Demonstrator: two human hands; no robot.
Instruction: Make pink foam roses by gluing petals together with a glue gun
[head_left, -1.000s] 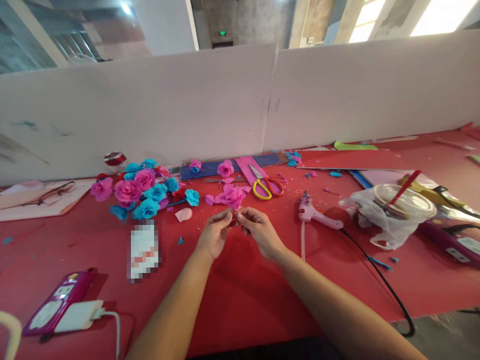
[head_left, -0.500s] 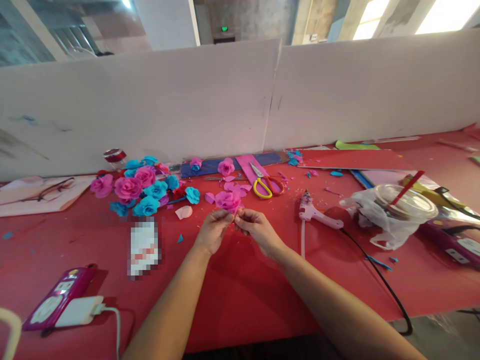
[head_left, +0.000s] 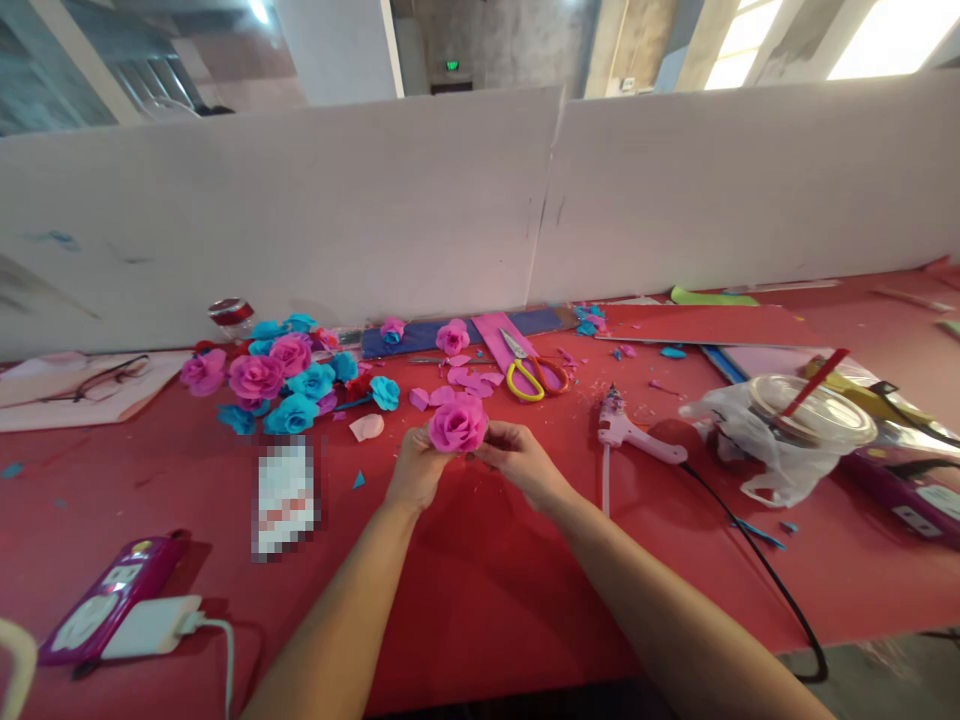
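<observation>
A pink paper rose [head_left: 457, 423] is held between my two hands, its open face tilted up toward me. My left hand [head_left: 418, 465] is closed on its left underside, the fingertips hidden behind the petals. From the right, my right hand [head_left: 519, 457] pinches the flower's lower edge with thumb and fingers. Just beyond the rose lie loose pink petals [head_left: 472, 381]. Scissors [head_left: 527, 370] with one yellow and one orange handle rest on a pink paper strip [head_left: 491, 333]. To the right, a hot glue gun [head_left: 634, 432] lies on the table.
Finished pink and blue paper roses [head_left: 292, 375] are heaped at left, near eyeglasses [head_left: 97, 380] on papers. A purple power strip [head_left: 124, 590] with a white plug sits front left. At right stands a lidded cup [head_left: 814, 408] in a plastic bag. A white partition [head_left: 300, 210] closes the back.
The rose has come nearer and tipped so that its face shows more. My left hand has shifted slightly left and down; my right hand stays at the flower's right side.
</observation>
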